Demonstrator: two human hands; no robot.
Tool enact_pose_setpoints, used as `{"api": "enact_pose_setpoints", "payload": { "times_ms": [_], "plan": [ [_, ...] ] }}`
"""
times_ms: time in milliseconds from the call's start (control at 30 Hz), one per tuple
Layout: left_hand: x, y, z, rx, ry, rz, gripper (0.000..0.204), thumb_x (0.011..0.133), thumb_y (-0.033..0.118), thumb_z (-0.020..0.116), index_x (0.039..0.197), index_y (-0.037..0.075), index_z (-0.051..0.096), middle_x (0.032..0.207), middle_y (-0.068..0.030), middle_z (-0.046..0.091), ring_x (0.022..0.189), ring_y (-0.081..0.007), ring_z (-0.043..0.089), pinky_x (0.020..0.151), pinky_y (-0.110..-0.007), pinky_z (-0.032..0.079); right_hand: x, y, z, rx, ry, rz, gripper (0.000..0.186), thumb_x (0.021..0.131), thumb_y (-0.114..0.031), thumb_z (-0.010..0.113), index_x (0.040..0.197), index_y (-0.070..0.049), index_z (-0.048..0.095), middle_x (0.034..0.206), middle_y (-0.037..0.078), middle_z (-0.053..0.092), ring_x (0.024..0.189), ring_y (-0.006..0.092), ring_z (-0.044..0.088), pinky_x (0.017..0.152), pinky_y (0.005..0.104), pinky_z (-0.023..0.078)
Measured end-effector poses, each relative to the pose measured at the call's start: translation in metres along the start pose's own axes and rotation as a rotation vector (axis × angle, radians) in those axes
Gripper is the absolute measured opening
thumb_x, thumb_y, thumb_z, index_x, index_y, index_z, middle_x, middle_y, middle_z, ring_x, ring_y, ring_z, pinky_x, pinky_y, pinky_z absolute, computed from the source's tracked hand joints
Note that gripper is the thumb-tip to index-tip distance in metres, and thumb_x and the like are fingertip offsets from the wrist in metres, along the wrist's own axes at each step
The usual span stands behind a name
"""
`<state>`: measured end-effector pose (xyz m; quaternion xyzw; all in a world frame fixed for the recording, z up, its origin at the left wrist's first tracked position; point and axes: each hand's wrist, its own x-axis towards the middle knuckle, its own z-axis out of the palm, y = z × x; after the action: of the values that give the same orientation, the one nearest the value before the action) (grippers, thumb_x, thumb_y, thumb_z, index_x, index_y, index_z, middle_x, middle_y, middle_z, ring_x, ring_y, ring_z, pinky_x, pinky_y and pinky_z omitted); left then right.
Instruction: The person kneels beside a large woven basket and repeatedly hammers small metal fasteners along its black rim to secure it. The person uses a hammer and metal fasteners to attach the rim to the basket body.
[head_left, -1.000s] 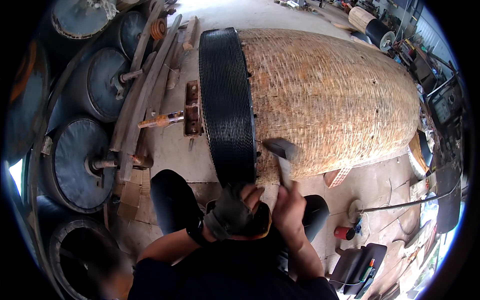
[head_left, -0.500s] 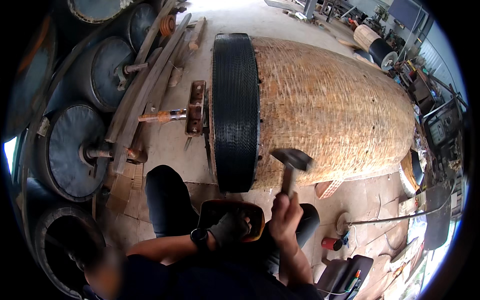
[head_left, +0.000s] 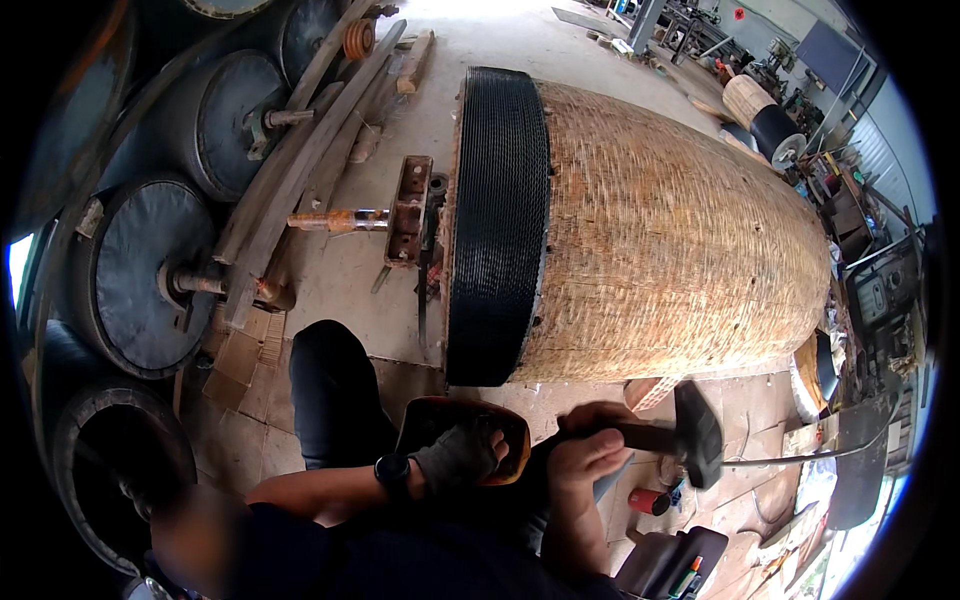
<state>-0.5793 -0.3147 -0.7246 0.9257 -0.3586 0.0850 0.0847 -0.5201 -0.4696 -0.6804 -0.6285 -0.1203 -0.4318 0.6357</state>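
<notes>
My right hand [head_left: 588,455] is closed round the handle of a hammer [head_left: 698,436], whose dark head points off to the right, over the floor. In a fingerless dark glove, my left hand [head_left: 462,455] rests inside an open yellow-edged container [head_left: 520,447] between my legs. Its fingers are curled; what they hold, if anything, cannot be made out. Beyond my knees lies a large roller [head_left: 680,235] with a rough tan surface, apart from both hands. A black ribbed band [head_left: 497,225] wraps its left end.
Dark drums [head_left: 145,275] are stacked on the left beside long timber beams [head_left: 310,180]. A rusty shaft [head_left: 340,219] with a bracket juts from the roller's left end. At lower right stand a red can [head_left: 648,501] and a dark chair-like object [head_left: 680,560]. Cluttered benches line the right.
The hammer has swung down and right, away from the roller, its handle turning from upright to nearly level. My left hand stays in the container. The view has shifted slightly.
</notes>
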Motion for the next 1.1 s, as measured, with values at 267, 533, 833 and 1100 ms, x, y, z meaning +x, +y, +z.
{"api": "enact_pose_setpoints", "payload": {
  "times_ms": [267,533,833,1100],
  "plan": [
    [0.019,-0.029,-0.056,-0.281,0.476,-0.156,0.023,0.087,0.013,0.062,0.107,0.001,0.064,0.099,-0.0164,0.065,0.080,-0.0307,0.066,0.069,-0.041,0.053,0.004,-0.028,-0.008,-0.173,-0.404,0.189,0.020,0.101,-0.015,0.050,0.093,0.003,0.054,0.062,0.012,0.058,0.049,0.0219,0.057,0.047,0.0343,0.044],
    [0.094,-0.124,-0.142,0.309,1.028,0.022,0.046,0.079,0.004,0.071,0.124,0.009,0.063,0.108,-0.0109,0.062,0.085,-0.0306,0.063,0.071,-0.043,0.052,0.004,0.009,0.000,-0.595,-0.533,0.142,0.026,0.104,-0.019,0.051,0.087,0.000,0.052,0.058,0.012,0.054,0.051,0.0162,0.056,0.046,0.0373,0.042],
    [0.120,-0.145,-0.151,0.459,1.031,-0.121,0.036,0.079,0.006,0.070,0.113,0.010,0.059,0.109,-0.0092,0.057,0.093,-0.0298,0.061,0.079,-0.045,0.051,0.008,0.007,0.011,-0.739,-0.505,0.121,0.030,0.103,-0.022,0.052,0.087,0.003,0.052,0.058,0.018,0.054,0.049,0.0266,0.057,0.048,0.0410,0.044],
    [0.125,-0.143,-0.152,0.410,1.026,-0.187,0.031,0.080,0.006,0.068,0.110,0.010,0.059,0.107,-0.0085,0.056,0.095,-0.0302,0.059,0.080,-0.045,0.050,0.003,0.004,0.001,-0.636,-0.464,0.018,0.015,0.099,-0.013,0.058,0.096,0.001,0.053,0.066,0.024,0.061,0.060,0.0469,0.062,0.051,0.0473,0.048]
  ]
}}
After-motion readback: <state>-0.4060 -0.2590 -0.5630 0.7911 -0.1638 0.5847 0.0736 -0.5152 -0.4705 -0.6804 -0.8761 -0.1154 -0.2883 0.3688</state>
